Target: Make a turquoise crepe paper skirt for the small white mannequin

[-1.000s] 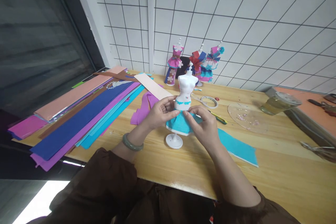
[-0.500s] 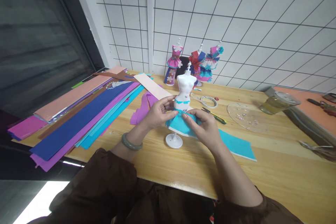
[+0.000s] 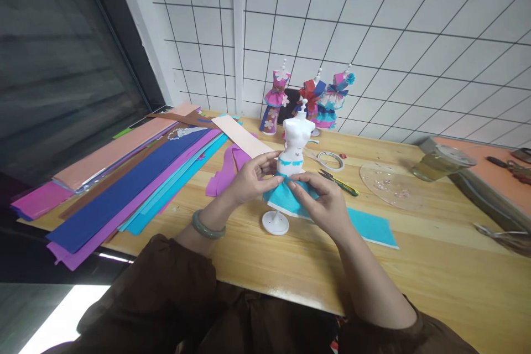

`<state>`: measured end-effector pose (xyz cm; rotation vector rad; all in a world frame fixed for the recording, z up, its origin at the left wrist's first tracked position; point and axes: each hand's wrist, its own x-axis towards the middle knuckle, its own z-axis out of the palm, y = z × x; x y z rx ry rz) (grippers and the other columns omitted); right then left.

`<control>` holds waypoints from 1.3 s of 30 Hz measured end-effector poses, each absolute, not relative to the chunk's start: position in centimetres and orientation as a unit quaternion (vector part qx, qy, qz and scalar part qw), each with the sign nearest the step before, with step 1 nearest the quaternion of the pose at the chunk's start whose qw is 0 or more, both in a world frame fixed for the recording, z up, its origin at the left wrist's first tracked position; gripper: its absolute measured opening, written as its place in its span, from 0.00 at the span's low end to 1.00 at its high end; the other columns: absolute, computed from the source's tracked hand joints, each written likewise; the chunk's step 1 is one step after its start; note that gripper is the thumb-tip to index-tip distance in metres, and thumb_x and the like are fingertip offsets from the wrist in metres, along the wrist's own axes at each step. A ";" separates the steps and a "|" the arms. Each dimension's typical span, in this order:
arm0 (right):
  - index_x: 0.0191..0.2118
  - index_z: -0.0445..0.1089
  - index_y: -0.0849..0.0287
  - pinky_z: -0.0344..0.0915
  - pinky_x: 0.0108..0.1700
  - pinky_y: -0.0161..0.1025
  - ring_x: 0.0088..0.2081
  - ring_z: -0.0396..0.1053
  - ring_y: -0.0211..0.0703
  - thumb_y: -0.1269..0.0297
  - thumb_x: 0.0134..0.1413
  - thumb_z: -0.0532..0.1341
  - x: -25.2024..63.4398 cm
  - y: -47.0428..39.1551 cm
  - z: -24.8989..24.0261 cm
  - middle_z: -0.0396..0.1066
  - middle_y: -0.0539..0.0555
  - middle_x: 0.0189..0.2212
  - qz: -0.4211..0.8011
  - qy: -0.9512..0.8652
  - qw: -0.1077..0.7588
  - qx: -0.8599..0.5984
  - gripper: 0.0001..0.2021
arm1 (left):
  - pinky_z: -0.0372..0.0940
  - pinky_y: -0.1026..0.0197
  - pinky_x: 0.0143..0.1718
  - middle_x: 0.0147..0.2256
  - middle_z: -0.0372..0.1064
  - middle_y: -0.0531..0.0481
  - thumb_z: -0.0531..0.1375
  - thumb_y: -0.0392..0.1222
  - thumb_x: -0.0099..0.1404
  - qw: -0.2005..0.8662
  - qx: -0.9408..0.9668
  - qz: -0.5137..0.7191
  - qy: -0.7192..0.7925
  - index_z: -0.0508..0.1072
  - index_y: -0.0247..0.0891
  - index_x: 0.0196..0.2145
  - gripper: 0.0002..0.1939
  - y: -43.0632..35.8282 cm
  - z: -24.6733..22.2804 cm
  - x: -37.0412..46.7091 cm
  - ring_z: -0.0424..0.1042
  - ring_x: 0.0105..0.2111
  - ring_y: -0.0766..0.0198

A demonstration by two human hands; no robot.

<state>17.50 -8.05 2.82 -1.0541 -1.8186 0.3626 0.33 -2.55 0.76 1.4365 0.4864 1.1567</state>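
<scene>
from where i stand, the turquoise strip (image 3: 373,225) wraps the lower front of the white mannequin (image 3: 296,133) like a skirt, its tail lying right of the stand. the left hand (image 3: 255,180) is clamped on the strip's gathered top edge, thumb in front, at the mannequin's left; the right hand (image 3: 326,202) pinches it at the mannequin's right. right of the mannequin lie a tape roll (image 3: 332,168), scissors (image 3: 326,175) and a yellow cutter (image 3: 347,187); left of it, coloured sheets (image 3: 133,182); behind it, dressed mannequins (image 3: 276,98).
</scene>
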 end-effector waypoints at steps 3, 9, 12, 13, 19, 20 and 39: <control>0.35 0.73 0.56 0.67 0.38 0.40 0.35 0.72 0.43 0.63 0.55 0.60 17.4 -8.1 2.9 0.76 0.53 0.33 0.162 -0.750 0.477 -0.429 0.06 | 0.61 0.53 0.52 0.48 0.69 0.39 0.66 0.39 0.52 0.577 0.622 0.492 0.194 0.64 0.35 0.53 0.30 -2.6 0.8 0.4 0.67 0.50 0.53; 0.34 0.72 0.56 0.67 0.35 0.39 0.33 0.71 0.42 0.62 0.53 0.61 17.3 -8.0 2.7 0.75 0.52 0.31 0.165 -0.723 0.494 -0.454 0.05 | 0.61 0.53 0.52 0.48 0.68 0.39 0.65 0.39 0.53 0.579 0.624 0.487 0.196 0.64 0.35 0.53 0.30 -2.7 1.0 0.4 0.67 0.51 0.53; 0.33 0.71 0.56 0.66 0.33 0.37 0.30 0.70 0.39 0.61 0.52 0.62 17.3 -8.0 2.6 0.74 0.50 0.29 0.169 -0.710 0.495 -0.472 0.05 | 0.62 0.53 0.52 0.47 0.69 0.40 0.65 0.39 0.52 0.578 0.623 0.488 0.198 0.64 0.36 0.53 0.30 -2.8 1.0 0.4 0.67 0.50 0.53; 0.32 0.71 0.56 0.65 0.32 0.37 0.29 0.69 0.39 0.61 0.52 0.62 17.3 -8.0 2.5 0.73 0.50 0.28 0.170 -0.708 0.495 -0.475 0.05 | 0.62 0.53 0.51 0.47 0.69 0.40 0.65 0.39 0.52 0.578 0.624 0.488 0.197 0.64 0.36 0.53 0.30 -2.8 1.0 0.4 0.67 0.50 0.53; 0.32 0.70 0.57 0.63 0.30 0.35 0.27 0.68 0.38 0.60 0.51 0.62 17.4 -7.8 2.3 0.72 0.50 0.27 0.170 -0.700 0.499 -0.482 0.06 | 0.62 0.53 0.51 0.46 0.70 0.40 0.66 0.39 0.52 0.574 0.625 0.491 0.197 0.64 0.36 0.53 0.30 -2.7 1.0 0.4 0.68 0.49 0.53; 0.31 0.70 0.57 0.63 0.29 0.35 0.27 0.67 0.38 0.60 0.51 0.62 17.4 -7.7 2.2 0.72 0.50 0.26 0.171 -0.698 0.501 -0.483 0.06 | 0.62 0.53 0.51 0.47 0.69 0.40 0.66 0.39 0.52 0.574 0.625 0.491 0.197 0.64 0.35 0.53 0.30 -2.8 1.1 0.4 0.68 0.49 0.54; 0.30 0.67 0.56 0.62 0.27 0.35 0.26 0.66 0.37 0.61 0.52 0.61 17.0 -7.8 2.1 0.70 0.49 0.25 0.142 -0.707 0.502 -0.478 0.06 | 0.64 0.56 0.46 0.41 0.72 0.43 0.68 0.42 0.50 0.560 0.613 0.509 0.228 0.67 0.36 0.49 0.29 -3.0 1.2 0.5 0.71 0.43 0.57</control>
